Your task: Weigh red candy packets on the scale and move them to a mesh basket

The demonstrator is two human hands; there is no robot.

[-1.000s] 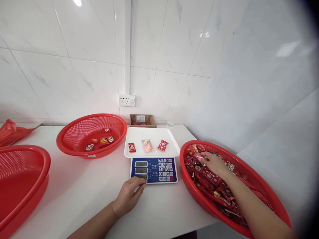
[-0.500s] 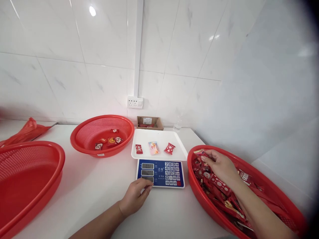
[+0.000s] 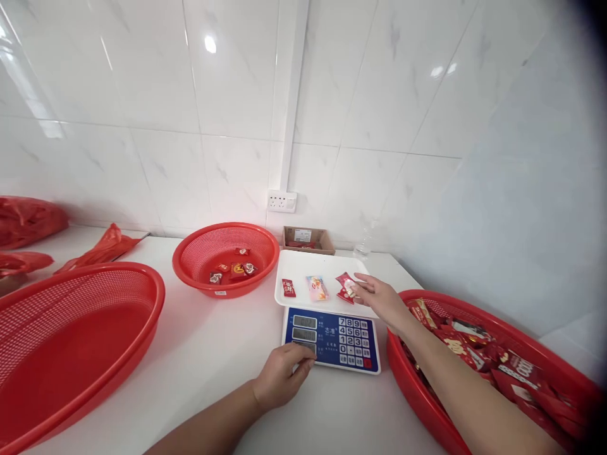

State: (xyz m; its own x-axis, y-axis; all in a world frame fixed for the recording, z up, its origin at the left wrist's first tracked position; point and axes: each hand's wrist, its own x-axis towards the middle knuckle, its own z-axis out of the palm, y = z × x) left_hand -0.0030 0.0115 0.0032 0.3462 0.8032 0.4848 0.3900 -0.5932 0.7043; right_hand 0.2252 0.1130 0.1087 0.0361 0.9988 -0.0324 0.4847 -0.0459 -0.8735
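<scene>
A white tray [image 3: 303, 258] tops the blue scale [image 3: 331, 341]. On the tray lie a small red packet [image 3: 288, 288] at the left and a pink-and-blue packet [image 3: 317, 288] in the middle. My right hand [image 3: 380, 299] reaches over the tray's right side, its fingertips closed at a red packet [image 3: 346, 285]; whether a second packet is between them is hard to tell. My left hand [image 3: 283, 375] rests at the scale's lower left corner, thumb and fingers pressed together, partly covering the lowest display. What it pinches, if anything, is hidden.
A red basket [image 3: 396, 363] full of wrapped snacks stands at the right, under my right forearm. Behind left, a round red basket [image 3: 190, 278] holds several packets. A large red basket [image 3: 154, 297] fills the left. A cardboard box [image 3: 327, 242] and a clear bottle [image 3: 364, 243] stand by the wall.
My right hand has moved left from the snack basket to the tray's right side. My left hand keeps its place by the scale. The view has turned left.
</scene>
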